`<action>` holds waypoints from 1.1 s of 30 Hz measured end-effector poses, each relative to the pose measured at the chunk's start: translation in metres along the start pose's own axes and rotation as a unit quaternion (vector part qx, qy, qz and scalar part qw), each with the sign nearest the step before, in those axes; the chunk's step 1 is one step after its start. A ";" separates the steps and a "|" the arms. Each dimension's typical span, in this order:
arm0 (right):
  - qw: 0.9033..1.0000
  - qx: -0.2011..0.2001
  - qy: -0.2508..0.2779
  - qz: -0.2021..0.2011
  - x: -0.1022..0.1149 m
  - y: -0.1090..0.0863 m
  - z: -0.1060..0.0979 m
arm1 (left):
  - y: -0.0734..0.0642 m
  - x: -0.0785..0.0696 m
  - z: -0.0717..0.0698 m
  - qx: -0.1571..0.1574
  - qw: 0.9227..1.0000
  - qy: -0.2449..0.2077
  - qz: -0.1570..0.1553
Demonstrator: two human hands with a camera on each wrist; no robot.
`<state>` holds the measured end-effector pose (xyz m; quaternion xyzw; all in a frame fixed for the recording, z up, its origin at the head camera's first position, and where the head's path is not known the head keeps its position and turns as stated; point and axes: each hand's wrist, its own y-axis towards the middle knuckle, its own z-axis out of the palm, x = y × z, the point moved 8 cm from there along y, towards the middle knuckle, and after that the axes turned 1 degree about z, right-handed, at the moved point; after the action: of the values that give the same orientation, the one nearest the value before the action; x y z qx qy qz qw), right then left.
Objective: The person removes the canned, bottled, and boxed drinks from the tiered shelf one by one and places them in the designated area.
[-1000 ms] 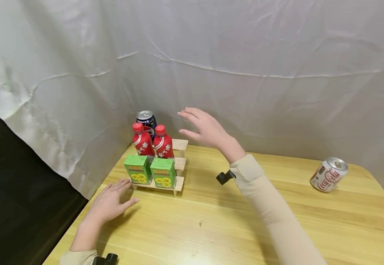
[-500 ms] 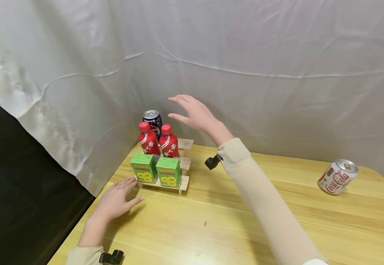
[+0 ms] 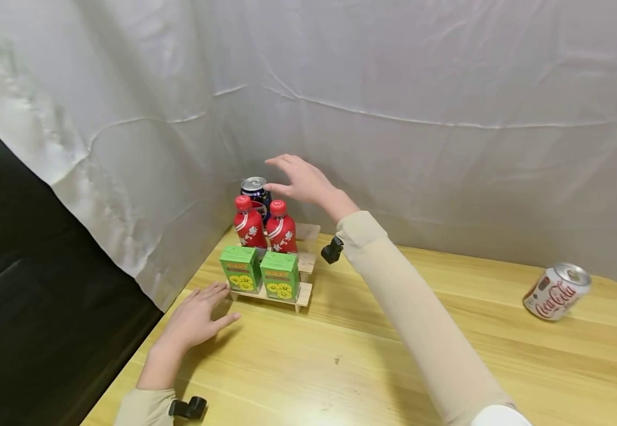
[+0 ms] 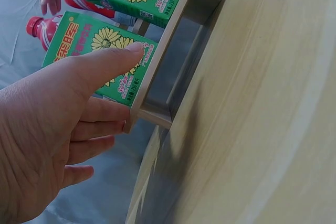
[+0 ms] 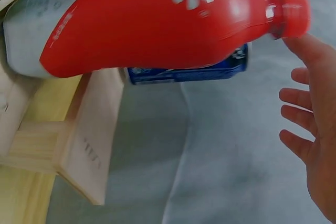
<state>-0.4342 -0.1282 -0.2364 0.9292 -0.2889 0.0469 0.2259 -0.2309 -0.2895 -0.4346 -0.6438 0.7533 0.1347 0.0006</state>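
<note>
My left hand (image 3: 196,316) is at the left front corner of a small wooden step rack (image 3: 304,296), fingers extended. In the left wrist view its thumb overlaps a green drink carton (image 4: 100,59). My right hand (image 3: 303,180) is raised over the rack's back step, beside a dark blue can (image 3: 255,192), fingers apart and gripping nothing. On the middle step stand two red bottles (image 3: 283,232). A pair of green cartons with yellow flowers (image 3: 280,277) fills the front step. In the right wrist view one red bottle (image 5: 157,24) partly hides the blue can (image 5: 210,72).
A white Coca-Cola can (image 3: 557,293) stands at the right of the wooden table (image 3: 367,367). Grey cloth (image 3: 420,148) hangs behind and to the left, with a black panel (image 3: 31,307) at far left. The back step's right part (image 3: 308,232) bears nothing.
My right hand has moved left and is now close beside the dark blue can. The left hand keeps its place at the rack. The whole head view has shifted slightly.
</note>
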 end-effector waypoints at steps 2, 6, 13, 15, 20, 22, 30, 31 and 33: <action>1.000 0.008 0.006 0.005 -0.003 0.005 0.007 | 0.000 0.000 0.000 -0.001 1.000 0.001 -0.001; 0.999 0.023 0.024 0.016 -0.006 0.010 0.019 | -0.001 0.000 0.001 -0.006 1.000 0.001 -0.001; 0.997 0.063 0.042 0.018 -0.007 0.010 0.033 | 0.000 -0.006 0.004 -0.009 1.000 -0.002 0.006; 0.996 0.069 0.051 0.021 -0.007 0.010 0.035 | 0.000 -0.007 0.004 -0.006 1.000 -0.002 0.005; 0.995 0.079 0.061 0.022 -0.008 0.013 0.040 | 0.001 -0.010 0.004 -0.008 1.000 -0.001 0.007; 0.994 0.085 0.062 0.020 -0.008 0.015 0.043 | 0.001 -0.010 0.004 -0.011 1.000 -0.001 0.009; 0.994 0.090 0.058 0.017 -0.009 0.018 0.049 | 0.002 -0.012 0.006 -0.017 1.000 -0.002 0.010; 0.994 0.090 0.059 0.018 -0.010 0.018 0.049 | 0.003 -0.012 0.006 -0.014 1.000 -0.002 0.010; 0.994 0.089 0.061 0.020 -0.011 0.018 0.049 | 0.004 -0.012 0.006 -0.009 1.000 -0.001 0.011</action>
<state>-0.4554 -0.1578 -0.2755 0.9350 -0.2879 0.1334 0.1582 -0.2340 -0.2758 -0.4375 -0.6353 0.7591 0.1421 -0.0053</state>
